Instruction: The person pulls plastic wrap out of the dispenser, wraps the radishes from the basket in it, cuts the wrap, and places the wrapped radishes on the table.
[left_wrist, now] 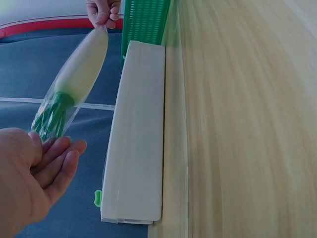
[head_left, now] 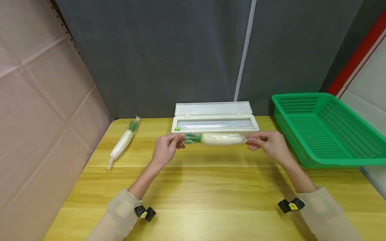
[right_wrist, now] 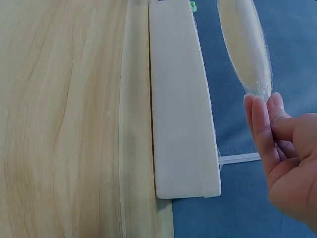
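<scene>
A white radish point(head_left: 223, 139) with green leaf stalks, wrapped in clear film, is held level above the table between both hands. My left hand point(head_left: 165, 149) pinches the film at the leafy end. At the other end, my right hand point(head_left: 269, 144) pinches the film's twisted tip between thumb and fingers, also plain in the right wrist view, where the radish point(right_wrist: 246, 44) slants up from the fingertips. Just behind stands a white cling film dispenser point(head_left: 215, 130), its lid raised, a green slider at its left. A second wrapped radish point(head_left: 122, 144) lies at the table's left.
A green plastic basket point(head_left: 313, 160) with slotted sides stands at the right end of the wooden table point(head_left: 205, 201). A dark grey curtain point(head_left: 156, 60) hangs along the back edge, and a pinkish cloth wall point(head_left: 45, 110) borders the left side.
</scene>
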{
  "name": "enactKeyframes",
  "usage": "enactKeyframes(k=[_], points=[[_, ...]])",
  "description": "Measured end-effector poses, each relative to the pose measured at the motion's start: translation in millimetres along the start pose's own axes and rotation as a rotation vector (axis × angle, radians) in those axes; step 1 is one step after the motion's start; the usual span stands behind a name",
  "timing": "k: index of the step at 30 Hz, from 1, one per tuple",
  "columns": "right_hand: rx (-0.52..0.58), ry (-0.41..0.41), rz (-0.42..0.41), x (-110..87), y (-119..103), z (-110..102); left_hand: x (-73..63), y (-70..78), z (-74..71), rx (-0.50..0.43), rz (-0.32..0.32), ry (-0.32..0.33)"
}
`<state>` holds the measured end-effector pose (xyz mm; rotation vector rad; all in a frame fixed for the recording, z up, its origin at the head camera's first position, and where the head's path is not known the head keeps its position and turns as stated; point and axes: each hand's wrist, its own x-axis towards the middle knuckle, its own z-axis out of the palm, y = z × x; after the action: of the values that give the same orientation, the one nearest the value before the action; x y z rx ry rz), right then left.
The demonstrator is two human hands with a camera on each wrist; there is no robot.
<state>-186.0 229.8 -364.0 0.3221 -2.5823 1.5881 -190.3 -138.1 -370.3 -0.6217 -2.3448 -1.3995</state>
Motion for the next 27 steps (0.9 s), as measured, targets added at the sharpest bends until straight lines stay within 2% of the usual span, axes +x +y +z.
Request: enactKeyframes(k=[4,6,12,15,18,24,27], points=[[0.023,-0.038,0.005,1.0,-1,1,-0.7,3.9,-0.4,0.048,-0.01,0.054],[0.037,-0.066,-0.005,1.3,-1,1,-0.8,6.2,-0.5,0.039,-0.014,0.064],[0.239,-0.179,-0.005,-0.3,-2,3,-0.5,14.2,-0.8,-0.032,-0.034,0.069],[0.304,-0.228,-0.008,-0.9,-3,4,-0.4,17.8,-0.8,-0.06,-0.045,0.073],[0.269,-0.27,-0.025,-1.7,-3,5,-0.5,20.6,-0.8,-0.076,-0.04,0.072],[0.08,-0.328,-0.063,-2.2,-5,9,0.0,28.4,0.6,-0.074,-0.01,0.049],[0.029,-0.36,-0.062,-2.1,-6,12,0.8,32.9,2.1,-0.084,0.008,0.032]])
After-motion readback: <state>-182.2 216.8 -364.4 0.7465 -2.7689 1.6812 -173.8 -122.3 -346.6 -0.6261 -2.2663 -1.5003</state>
